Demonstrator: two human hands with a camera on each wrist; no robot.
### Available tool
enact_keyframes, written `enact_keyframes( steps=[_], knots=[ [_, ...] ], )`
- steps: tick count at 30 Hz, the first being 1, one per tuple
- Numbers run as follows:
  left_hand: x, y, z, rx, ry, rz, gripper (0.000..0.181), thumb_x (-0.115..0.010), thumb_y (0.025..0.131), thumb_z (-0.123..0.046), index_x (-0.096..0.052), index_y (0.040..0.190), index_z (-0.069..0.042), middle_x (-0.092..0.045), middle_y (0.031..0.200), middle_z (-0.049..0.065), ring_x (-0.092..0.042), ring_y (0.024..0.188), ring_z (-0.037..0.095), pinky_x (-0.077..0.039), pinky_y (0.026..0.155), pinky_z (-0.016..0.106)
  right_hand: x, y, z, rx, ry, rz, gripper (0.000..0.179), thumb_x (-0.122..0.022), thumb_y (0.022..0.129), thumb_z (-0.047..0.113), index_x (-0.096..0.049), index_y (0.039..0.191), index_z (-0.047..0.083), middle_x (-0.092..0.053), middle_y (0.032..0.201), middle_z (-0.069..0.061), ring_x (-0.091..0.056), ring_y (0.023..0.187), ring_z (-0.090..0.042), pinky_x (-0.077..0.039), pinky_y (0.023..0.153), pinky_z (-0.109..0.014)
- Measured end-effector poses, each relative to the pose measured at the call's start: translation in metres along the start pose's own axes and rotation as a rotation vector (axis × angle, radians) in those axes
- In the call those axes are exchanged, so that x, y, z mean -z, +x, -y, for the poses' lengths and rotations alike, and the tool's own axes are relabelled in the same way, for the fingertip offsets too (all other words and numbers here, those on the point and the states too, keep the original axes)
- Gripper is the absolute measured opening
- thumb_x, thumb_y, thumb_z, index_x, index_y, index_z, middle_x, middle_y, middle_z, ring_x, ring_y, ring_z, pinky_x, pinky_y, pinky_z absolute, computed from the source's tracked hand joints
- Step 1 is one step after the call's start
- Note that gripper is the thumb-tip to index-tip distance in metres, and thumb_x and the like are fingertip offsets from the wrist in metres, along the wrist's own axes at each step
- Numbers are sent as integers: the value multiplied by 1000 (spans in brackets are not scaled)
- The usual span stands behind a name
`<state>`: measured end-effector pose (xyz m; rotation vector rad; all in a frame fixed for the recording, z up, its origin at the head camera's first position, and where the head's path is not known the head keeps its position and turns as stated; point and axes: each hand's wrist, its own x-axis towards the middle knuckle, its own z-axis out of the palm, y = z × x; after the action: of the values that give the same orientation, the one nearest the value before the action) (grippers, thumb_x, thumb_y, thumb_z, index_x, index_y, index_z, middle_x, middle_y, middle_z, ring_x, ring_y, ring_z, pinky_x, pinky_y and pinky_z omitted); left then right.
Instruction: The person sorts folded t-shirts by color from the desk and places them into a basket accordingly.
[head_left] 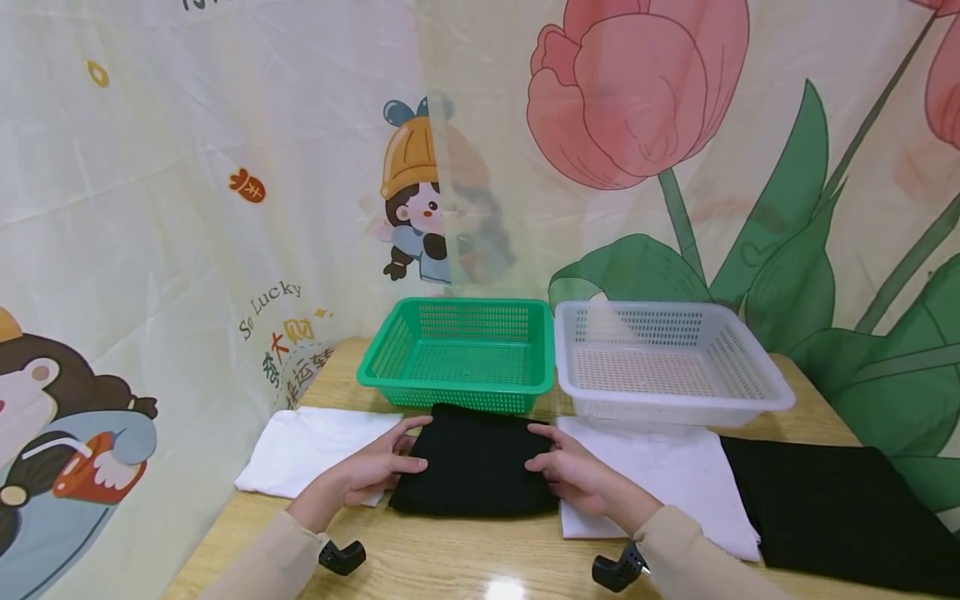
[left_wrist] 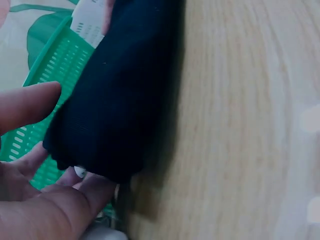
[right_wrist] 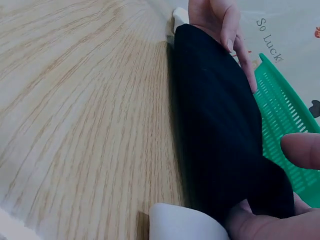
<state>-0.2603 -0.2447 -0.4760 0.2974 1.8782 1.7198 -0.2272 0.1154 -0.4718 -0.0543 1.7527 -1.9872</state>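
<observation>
Left hand (head_left: 369,468) and right hand (head_left: 587,477) grip opposite edges of folded black cloth (head_left: 477,465) (green perforated plastic basket (head_left: 454,387) behind).

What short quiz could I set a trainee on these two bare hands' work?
1. What do the left hand and right hand both touch?
2. True or false: in the head view, the green rectangular plastic basket is left of the white rectangular plastic basket.
3. How many folded cloths show there?

Key
1. A folded rectangular black cloth.
2. True.
3. Four: that, a second black cloth, a left white cloth, a right white cloth.
</observation>
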Motion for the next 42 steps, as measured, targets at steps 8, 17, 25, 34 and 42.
enact_keyframes(
  steps=[8,17,25,34,42],
  knots=[
    [-6,3,3,-19,32,-18,75,-70,102,-10,-33,166,-21,0,175,25,3,161,46,-13,125,71,-3,6,-9,46,-35,-78,81,-73,89,-2,-39,161,9,-10,170,-30,-49,125,-31,-43,105,-43],
    [-10,4,8,-17,68,-56,78,-76,99,-15,-34,165,-25,5,177,17,-8,161,44,-30,122,59,-10,7,-12,87,-118,-110,80,-78,89,1,-41,160,11,-22,169,-29,-30,152,-42,-28,123,-58],
    [-14,3,9,-27,67,-122,77,-77,97,-13,-38,163,-24,-8,176,16,-14,159,42,-26,122,58,-15,9,-18,137,-125,-97,81,-77,90,0,-37,160,9,-52,151,-26,-59,130,-35,-54,104,-43],
    [-19,-2,7,-48,94,-180,73,-81,94,-15,-47,158,-24,8,178,11,15,161,45,-4,126,70,-19,1,-19,172,-134,-97,82,-78,91,-1,-36,161,8,-55,148,-25,-64,126,-34,-57,99,-43],
    [-19,-19,-14,-66,117,-187,73,-79,96,-16,-45,159,-27,-1,177,8,12,161,44,-8,124,73,-23,-10,-4,212,-112,-51,80,-76,95,1,-35,163,14,-53,152,-24,-67,122,-33,-59,95,-45]
  ],
)
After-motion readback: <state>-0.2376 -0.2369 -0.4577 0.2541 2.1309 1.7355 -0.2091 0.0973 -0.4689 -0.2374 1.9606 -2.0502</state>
